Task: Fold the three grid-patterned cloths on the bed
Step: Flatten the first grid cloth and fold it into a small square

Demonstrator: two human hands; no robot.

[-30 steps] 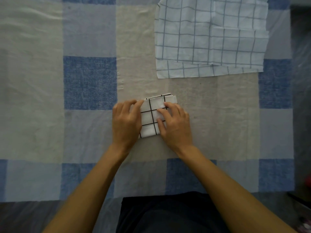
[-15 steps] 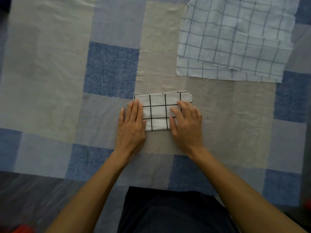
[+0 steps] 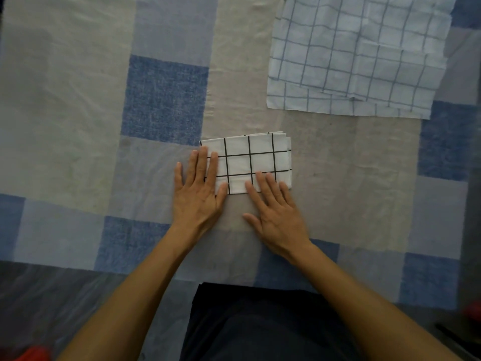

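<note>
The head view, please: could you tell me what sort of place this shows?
Probably a bedroom: a blue-and-beige checked bedsheet fills the view, with a folded black-grid cloth and a flat blue-grid cloth lying on it.

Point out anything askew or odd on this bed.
The black-grid cloth has layers stepped unevenly at its right end. The blue-grid cloth lies wrinkled, an under layer peeking out along its near edge.

Count: 1 folded black-grid cloth (image 3: 250,162). Blue-grid cloths (image 3: 356,56) top right: overlapping layers, looks like 2, can't confirm. Hands: 2, i.e. left hand (image 3: 197,194) and right hand (image 3: 276,212). 1 bed (image 3: 65,100). Red blurs (image 3: 31,354): 2, both unidentifiable.
</note>
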